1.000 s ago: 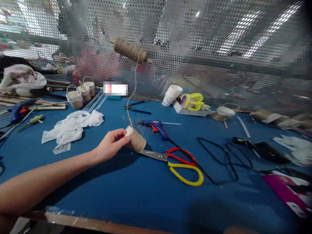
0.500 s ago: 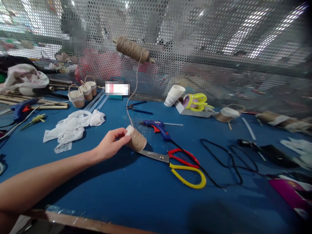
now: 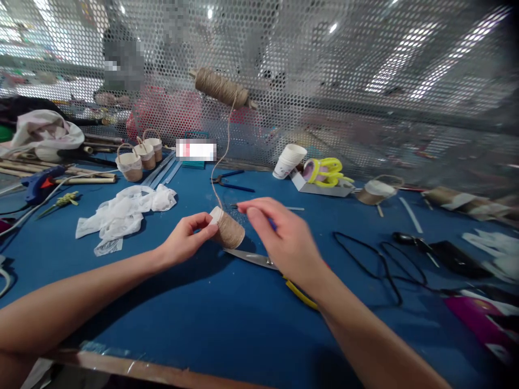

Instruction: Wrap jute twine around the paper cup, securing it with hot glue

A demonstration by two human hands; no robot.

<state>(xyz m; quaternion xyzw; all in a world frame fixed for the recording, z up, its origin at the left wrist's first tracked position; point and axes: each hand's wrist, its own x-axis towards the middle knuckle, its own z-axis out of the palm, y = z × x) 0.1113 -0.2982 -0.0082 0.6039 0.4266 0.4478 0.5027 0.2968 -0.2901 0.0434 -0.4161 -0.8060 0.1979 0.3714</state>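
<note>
My left hand (image 3: pixel 188 236) pinches the white rim of a small paper cup (image 3: pixel 229 229) wrapped in brown twine, tilted above the table. A strand of twine (image 3: pixel 227 146) runs from the cup up to a spool (image 3: pixel 221 88) on the mesh. My right hand (image 3: pixel 284 237) hovers right of the cup, thumb and fingers apart, with nothing visible in it. Behind it lies a blue glue gun (image 3: pixel 274 223), mostly hidden; its nozzle and clear stick show. Scissors (image 3: pixel 249 257) lie below, their handles partly covered by my right hand and forearm.
Crumpled white lace (image 3: pixel 121 213) and several small handled baskets (image 3: pixel 130 166) are on the left. Pliers (image 3: pixel 233 181) lie behind the cup. Stacked paper cups (image 3: pixel 290 160) and a white box (image 3: pixel 322 187) stand at the back right. A black cable (image 3: pixel 385 265) loops across the right side.
My right hand has come into view from the lower right, covering much of the glue gun and the scissor handles. My left hand still holds the twine-wrapped cup in about the same place.
</note>
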